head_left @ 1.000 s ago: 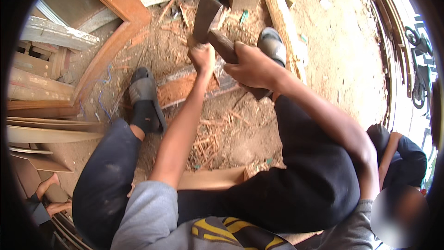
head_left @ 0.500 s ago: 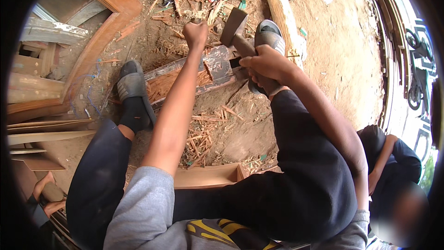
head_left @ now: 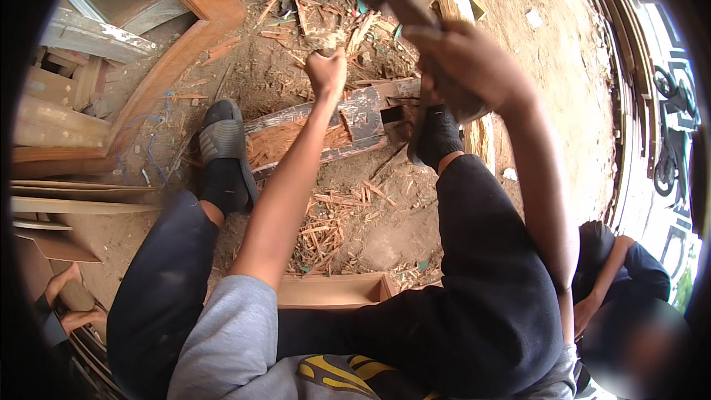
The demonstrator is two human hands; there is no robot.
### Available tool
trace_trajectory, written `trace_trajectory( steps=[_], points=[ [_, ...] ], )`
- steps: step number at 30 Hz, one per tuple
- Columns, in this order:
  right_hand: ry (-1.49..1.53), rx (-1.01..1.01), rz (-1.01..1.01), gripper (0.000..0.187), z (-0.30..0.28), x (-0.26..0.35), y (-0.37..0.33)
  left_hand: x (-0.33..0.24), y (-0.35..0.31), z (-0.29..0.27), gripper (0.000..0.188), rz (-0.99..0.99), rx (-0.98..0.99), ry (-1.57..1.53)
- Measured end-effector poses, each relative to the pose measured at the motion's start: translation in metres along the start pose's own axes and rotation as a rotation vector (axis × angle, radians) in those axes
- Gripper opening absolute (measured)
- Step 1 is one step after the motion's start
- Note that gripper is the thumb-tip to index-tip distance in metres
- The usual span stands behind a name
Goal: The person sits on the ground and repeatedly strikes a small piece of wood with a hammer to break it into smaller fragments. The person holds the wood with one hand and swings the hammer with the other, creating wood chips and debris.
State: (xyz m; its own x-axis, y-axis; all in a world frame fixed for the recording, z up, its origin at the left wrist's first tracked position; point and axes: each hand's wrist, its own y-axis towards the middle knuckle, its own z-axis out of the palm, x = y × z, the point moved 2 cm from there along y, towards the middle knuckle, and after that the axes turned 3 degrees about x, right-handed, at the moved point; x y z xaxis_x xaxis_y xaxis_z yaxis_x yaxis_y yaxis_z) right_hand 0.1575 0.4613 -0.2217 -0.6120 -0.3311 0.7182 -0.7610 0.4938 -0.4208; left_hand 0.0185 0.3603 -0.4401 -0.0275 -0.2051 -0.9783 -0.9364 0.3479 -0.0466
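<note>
My right hand [head_left: 474, 67] is closed round the thick handle of a heavy hammer [head_left: 418, 11], raised above the work, its head partly dark and blurred. Lower and to the left, my left hand [head_left: 326, 75] makes a fist round a slim upright tool that looks like a chisel [head_left: 326, 52]. Its top pokes out over the fist; its lower end is mostly hidden by my wrist. Beneath lies a worn wooden beam [head_left: 363, 124] with flaking dark paint, a long split-out hollow and a square hole. My sandalled feet are at its two ends.
Wood splinters [head_left: 326, 233] litter the dirt floor. An orange-brown wooden frame [head_left: 215, 0] and stacked boards [head_left: 81, 204] stand at left. A box-like wooden piece [head_left: 333, 290] lies close to me. Another person [head_left: 622, 274] sits at right; another's hands [head_left: 70, 296] show at far left.
My right hand has lifted the hammer up and away from the beam. My left hand keeps its grip, appearing slightly lower and to the right as the view shifts.
</note>
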Motion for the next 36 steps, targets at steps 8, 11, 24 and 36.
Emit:
trace_trajectory(
  steps=[8, 11, 24, 36],
  points=[
    [-0.771, -0.295, -0.716, 0.025, 0.024, 0.074, 0.026, -0.016, -0.016, -0.018, 0.023, 0.01, -0.011, 0.114],
    [-0.42, -0.043, -0.329, 0.031, 0.051, 0.034, 0.025, -0.015, -0.024, 0.005, 0.015, -0.013, 0.02, -0.059],
    [-0.13, -0.25, -0.537, 0.024, -0.004, 0.132, -0.033, -0.003, -0.014, -0.008, 0.033, 0.049, -0.023, 0.066],
    [0.227, 0.208, 0.029, 0.036, 0.055, 0.037, 0.003, 0.006, -0.018, -0.017, 0.032, -0.009, -0.043, -0.137]
  ],
)
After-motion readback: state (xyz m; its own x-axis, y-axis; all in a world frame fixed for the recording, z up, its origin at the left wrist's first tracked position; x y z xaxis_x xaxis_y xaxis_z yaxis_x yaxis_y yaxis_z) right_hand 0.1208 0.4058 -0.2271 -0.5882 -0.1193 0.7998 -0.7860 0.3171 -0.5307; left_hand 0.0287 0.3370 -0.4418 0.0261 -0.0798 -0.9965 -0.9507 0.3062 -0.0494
